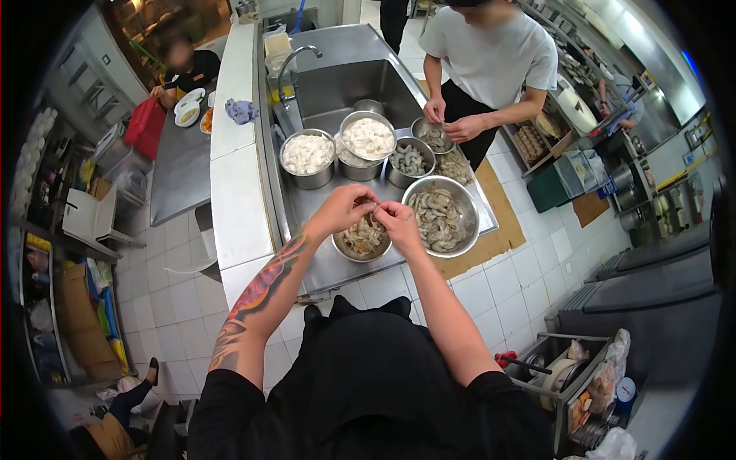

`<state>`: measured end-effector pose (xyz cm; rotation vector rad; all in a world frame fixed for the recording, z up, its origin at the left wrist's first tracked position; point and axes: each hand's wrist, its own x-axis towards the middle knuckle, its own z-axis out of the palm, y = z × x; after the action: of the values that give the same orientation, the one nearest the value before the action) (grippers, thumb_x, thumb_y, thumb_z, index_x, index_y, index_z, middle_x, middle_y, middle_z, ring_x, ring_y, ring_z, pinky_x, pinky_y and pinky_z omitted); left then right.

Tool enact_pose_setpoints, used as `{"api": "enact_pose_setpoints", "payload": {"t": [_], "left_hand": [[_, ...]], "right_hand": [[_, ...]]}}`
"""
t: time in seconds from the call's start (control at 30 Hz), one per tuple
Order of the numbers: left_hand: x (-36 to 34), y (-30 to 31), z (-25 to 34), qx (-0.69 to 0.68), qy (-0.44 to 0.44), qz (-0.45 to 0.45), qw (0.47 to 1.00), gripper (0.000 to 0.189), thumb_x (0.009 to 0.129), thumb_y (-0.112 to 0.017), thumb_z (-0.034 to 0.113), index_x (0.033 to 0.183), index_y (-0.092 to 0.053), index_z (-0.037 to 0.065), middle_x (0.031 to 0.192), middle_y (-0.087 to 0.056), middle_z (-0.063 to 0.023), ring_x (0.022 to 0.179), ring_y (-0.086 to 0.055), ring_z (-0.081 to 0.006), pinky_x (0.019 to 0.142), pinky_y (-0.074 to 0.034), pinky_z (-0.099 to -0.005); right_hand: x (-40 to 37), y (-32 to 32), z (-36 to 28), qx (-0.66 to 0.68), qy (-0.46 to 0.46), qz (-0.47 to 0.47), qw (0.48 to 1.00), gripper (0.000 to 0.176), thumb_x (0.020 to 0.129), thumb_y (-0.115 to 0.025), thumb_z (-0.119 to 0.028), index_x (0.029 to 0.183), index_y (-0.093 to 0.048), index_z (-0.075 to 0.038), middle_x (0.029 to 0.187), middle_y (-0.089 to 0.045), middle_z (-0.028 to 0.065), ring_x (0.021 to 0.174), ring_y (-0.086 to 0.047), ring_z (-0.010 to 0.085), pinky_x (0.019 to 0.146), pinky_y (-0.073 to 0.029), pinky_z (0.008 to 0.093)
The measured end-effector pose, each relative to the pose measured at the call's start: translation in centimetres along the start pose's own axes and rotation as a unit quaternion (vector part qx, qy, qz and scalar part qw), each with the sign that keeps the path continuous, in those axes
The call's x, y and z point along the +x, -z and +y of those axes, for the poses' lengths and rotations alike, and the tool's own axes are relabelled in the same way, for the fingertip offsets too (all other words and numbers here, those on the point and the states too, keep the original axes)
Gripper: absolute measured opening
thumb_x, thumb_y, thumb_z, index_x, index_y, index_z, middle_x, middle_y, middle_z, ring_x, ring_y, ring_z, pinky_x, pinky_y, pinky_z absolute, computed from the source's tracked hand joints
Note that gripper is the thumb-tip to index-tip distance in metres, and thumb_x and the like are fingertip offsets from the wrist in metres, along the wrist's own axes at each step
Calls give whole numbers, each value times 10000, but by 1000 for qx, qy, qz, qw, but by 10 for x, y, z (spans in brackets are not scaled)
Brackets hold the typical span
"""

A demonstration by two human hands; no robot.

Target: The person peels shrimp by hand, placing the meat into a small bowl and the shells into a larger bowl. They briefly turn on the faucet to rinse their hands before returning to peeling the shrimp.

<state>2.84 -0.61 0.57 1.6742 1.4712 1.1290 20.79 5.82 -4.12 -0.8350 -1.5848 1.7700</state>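
Observation:
My left hand (347, 208) and my right hand (399, 224) meet fingertip to fingertip above a metal bowl (360, 256) of shrimp shells and scraps. Both are closed in a pinch. Whatever sits between the fingertips is small and mostly hidden by them. Close to my right hand stands a wider steel bowl (474, 222) of whole, unpeeled shrimp (435, 217). Behind it is a pot of grey peeled shrimp (408, 159). Farther left are metal pots heaped with a pale, whitish food (307, 153), one of them resting on another.
A sink (349, 84) with a curved faucet (299, 54) lies beyond the pots. Across the counter's right corner, a co-worker in a white shirt (494, 54) handles something over a small bowl (434, 138). A white tiled ledge (234, 199) runs along the left, with a crumpled cloth (241, 112) on it.

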Motion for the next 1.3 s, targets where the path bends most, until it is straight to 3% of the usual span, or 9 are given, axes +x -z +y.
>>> {"api": "enact_pose_setpoints", "payload": {"t": [0.3, 0.4, 0.5, 0.57, 0.67, 0.77, 1.1, 1.2, 1.3], "left_hand": [[-2, -5, 4, 52, 64, 80, 993, 189, 854, -712, 74, 1027, -709, -3, 825, -697, -97, 727, -645, -156, 708, -527, -318], [-1, -2, -15, 124, 41, 118, 984, 174, 827, -696, 50, 993, -714, 2, 910, -711, -165, 787, -690, -243, 731, -531, -360], [-3, 4, -22, 102, 77, 111, 986, 190, 821, -686, 48, 1002, -719, 3, 915, -711, -164, 799, -686, -254, 766, -535, -373], [-5, 9, -19, 109, 146, 42, 982, 235, 817, -684, 54, 1046, -719, 17, 904, -714, -154, 810, -688, -260, 793, -541, -371], [-9, 1, -41, 104, 103, 68, 987, 234, 866, -687, 45, 1096, -698, -3, 882, -718, -117, 790, -700, -173, 735, -566, -320], [-5, -1, -35, 40, 142, 60, 987, 231, 871, -708, 76, 1067, -683, -45, 859, -722, -109, 786, -702, -154, 719, -576, -293], [-7, -2, -7, 26, 156, 98, 983, 258, 853, -762, 150, 994, -684, -53, 852, -735, -106, 746, -698, -122, 691, -572, -274], [-5, -1, -4, -29, 167, 92, 981, 250, 860, -757, 129, 1004, -676, -59, 836, -730, -102, 736, -689, -119, 681, -570, -273], [-4, 3, -7, -145, 176, 72, 971, 227, 882, -739, 91, 1026, -663, -66, 853, -728, -101, 743, -688, -120, 673, -566, -259]], "right_hand": [[-2, -13, 3, -26, 33, 72, 997, 199, 911, -697, -164, 930, -736, 30, 717, -637, -39, 641, -522, 31, 571, -414, 221], [-7, -11, 2, -22, 8, 63, 998, 204, 897, -711, -170, 936, -737, 29, 719, -635, -40, 658, -527, 29, 590, -427, 216], [-7, -3, 16, -130, 23, 51, 990, 224, 881, -724, -169, 990, -739, 27, 726, -687, 21, 656, -614, 101, 630, -487, 257], [-1, 11, 51, -511, 173, -3, 842, 259, 871, -724, -162, 1061, -732, 14, 782, -728, 119, 699, -699, 234, 694, -538, 320], [5, -1, 32, -320, 108, 58, 939, 287, 868, -710, -147, 1111, -718, 5, 872, -730, 194, 785, -722, 330, 741, -557, 366], [4, -13, 2, -228, 114, 50, 966, 271, 874, -691, -136, 1100, -713, 11, 894, -734, 203, 797, -729, 318, 738, -558, 365], [10, -25, -7, -281, 116, 59, 951, 284, 857, -684, -143, 1101, -713, -1, 878, -713, 230, 762, -729, 320, 690, -551, 381], [16, -18, 4, -263, 109, 53, 957, 261, 899, -661, -109, 1098, -705, 56, 867, -757, 159, 781, -738, 178, 713, -582, 307], [15, -16, 7, -73, 53, 23, 996, 261, 942, -620, -89, 1130, -681, 81, 886, -752, 129, 782, -730, 162, 712, -584, 277]]}}
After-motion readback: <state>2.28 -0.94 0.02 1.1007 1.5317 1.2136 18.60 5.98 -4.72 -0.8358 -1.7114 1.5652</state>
